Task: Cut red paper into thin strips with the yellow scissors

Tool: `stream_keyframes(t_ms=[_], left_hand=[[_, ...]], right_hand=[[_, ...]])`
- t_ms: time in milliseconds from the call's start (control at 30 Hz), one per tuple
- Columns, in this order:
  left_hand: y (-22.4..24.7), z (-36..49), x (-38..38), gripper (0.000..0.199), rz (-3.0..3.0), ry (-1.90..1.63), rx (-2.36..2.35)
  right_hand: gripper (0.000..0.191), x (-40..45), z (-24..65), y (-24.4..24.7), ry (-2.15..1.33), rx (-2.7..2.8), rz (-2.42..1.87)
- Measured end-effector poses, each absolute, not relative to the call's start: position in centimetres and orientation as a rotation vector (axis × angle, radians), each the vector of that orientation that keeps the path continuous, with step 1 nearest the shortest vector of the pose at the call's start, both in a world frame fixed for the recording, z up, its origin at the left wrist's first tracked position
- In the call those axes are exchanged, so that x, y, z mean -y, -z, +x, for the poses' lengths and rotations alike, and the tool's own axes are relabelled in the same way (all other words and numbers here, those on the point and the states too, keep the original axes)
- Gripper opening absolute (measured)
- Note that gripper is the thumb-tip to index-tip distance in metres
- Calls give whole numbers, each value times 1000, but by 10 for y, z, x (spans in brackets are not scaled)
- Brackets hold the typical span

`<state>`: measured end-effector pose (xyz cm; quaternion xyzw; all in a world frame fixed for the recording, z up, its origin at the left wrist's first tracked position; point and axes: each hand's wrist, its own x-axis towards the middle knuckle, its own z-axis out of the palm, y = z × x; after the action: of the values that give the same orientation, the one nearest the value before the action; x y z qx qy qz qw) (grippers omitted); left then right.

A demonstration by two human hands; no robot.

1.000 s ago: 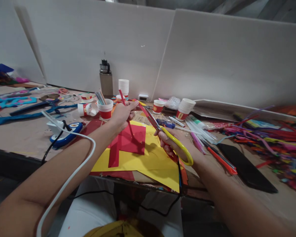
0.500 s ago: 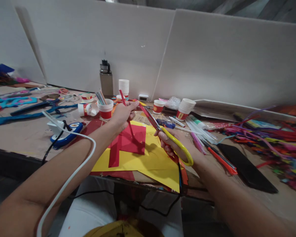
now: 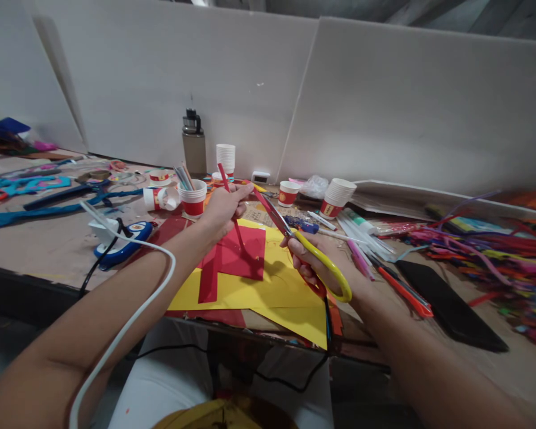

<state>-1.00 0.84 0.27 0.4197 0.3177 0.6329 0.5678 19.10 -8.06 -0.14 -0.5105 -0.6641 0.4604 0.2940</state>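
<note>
My left hand [image 3: 224, 207] pinches red paper above the sheets; a narrow red strip [image 3: 224, 176] sticks up behind it and hangs below it. Scissors [image 3: 324, 259] with yellow and red handles are in my right hand [image 3: 306, 260]. Their blades point up and left to the red paper [image 3: 263, 200] at my left fingertips, and the paper partly hides them. Beneath both hands lie a red paper square [image 3: 250, 262] and a separate red strip [image 3: 208, 280] on yellow sheets [image 3: 268, 295].
Paper cups [image 3: 193, 205] and a bottle [image 3: 195, 152] stand towards the white panel. On the left is a blue power strip [image 3: 124, 247]. Right of my hands lie a red cutter [image 3: 406, 293], a black flat object [image 3: 451, 305] and colourful pipe cleaners [image 3: 495, 250].
The view has shifted slightly, so everything sits a little further right. Both hands keep nearly the same pose, with the paper and scissors still in them.
</note>
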Motion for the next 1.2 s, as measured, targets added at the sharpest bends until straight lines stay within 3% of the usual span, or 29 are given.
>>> stream_keyframes(t_ms=[1200], left_hand=[[-5, -10, -7, 22, 963, -1464, -761]], right_hand=[[42, 91, 183, -7, -1171, 1758, -1466]])
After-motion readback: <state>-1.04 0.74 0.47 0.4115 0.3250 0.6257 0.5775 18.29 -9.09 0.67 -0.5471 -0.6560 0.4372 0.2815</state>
